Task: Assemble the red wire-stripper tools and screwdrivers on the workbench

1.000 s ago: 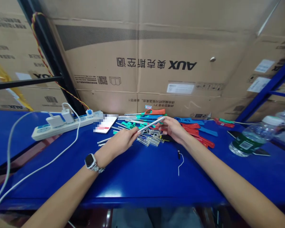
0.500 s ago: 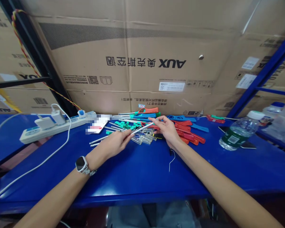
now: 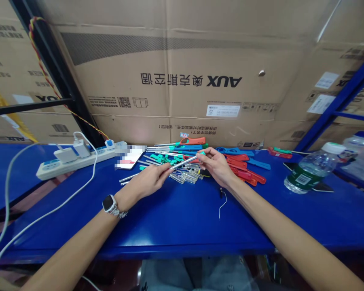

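Note:
My left hand (image 3: pixel 151 178) is closed on the lower left end of a silver metal lighter tube (image 3: pixel 183 163), held aslant above the table. My right hand (image 3: pixel 216 165) pinches the tube's upper right end, where a bit of green plastic shows. Under the right wrist, a small black part with a thin white wire (image 3: pixel 221 206) is seen; I cannot tell whether it is held. Behind the hands are green plastic pieces (image 3: pixel 160 159), clear lighter tanks (image 3: pixel 183 176), red handle shells (image 3: pixel 237 162), blue handle shells (image 3: pixel 259 163) and an orange-handled stick lighter (image 3: pixel 194 141).
A white power strip (image 3: pixel 79 162) with plugs and cables lies left. A white card (image 3: pixel 134 155) lies behind the left hand. On the right, a water bottle (image 3: pixel 314 169) stands by a dark flat object. Large cardboard boxes (image 3: pixel 176 48) rise behind the blue table (image 3: pixel 182 226).
The whole view has shifted slightly. The green plastic at the tube's upper end now shows by my right fingertips. Both hands keep hold of the tube.

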The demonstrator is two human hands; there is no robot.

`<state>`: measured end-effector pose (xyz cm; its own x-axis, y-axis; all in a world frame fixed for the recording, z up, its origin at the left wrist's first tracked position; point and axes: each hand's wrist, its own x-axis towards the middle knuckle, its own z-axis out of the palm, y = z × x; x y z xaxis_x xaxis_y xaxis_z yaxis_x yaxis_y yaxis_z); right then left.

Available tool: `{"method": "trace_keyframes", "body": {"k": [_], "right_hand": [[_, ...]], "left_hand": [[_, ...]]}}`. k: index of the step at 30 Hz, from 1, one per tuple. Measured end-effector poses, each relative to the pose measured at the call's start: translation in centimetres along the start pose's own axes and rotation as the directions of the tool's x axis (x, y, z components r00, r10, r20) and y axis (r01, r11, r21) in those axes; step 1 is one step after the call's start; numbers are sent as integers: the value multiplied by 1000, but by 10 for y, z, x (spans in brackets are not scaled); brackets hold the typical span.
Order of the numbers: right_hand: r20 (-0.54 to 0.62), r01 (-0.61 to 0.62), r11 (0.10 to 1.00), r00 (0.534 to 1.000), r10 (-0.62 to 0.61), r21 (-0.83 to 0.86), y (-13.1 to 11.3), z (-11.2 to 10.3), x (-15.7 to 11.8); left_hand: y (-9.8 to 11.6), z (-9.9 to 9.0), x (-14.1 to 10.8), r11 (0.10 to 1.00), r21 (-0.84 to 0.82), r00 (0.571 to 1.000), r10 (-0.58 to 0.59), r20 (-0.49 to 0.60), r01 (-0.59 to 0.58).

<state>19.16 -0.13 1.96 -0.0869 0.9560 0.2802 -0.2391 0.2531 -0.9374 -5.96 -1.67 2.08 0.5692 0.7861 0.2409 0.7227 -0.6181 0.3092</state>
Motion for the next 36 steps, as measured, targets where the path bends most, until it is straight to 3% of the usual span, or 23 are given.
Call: {"method": "trace_keyframes", "body": {"k": [4, 8, 11, 16, 20, 25, 31, 36], "right_hand": [[75, -32, 998, 997, 37, -59, 0, -10, 2], [73, -74, 990, 994, 83, -121, 2, -14, 4], [58, -57, 993, 996, 63, -108, 3, -12, 3], [189, -54, 988, 979, 80, -142, 5, 2, -1], [129, -63, 998, 990, 63, -11, 7, 14, -2], [189, -93, 993, 979, 78, 72, 4, 20, -12], [222, 22, 984, 975, 17, -175, 16, 38, -19], [202, 3, 977, 979, 41, -214, 21, 52, -20]], "left_hand": [[0, -1, 0, 1000, 27, 1000, 5, 8, -6], [-2, -1, -1, 996, 86, 1000, 14, 3, -14], [-2, 0, 0, 995, 99, 1000, 24, -15, -23], [4, 1, 3, 991, 116, 998, 61, 4, -61], [7, -1, 5, 984, 176, 1000, -17, -16, 19], [11, -4, 2, 984, 166, 998, -56, -4, 56], [23, 3, 2, 994, 103, 999, -36, -25, 39], [28, 7, 4, 998, 39, 997, -43, -68, 46]]}}
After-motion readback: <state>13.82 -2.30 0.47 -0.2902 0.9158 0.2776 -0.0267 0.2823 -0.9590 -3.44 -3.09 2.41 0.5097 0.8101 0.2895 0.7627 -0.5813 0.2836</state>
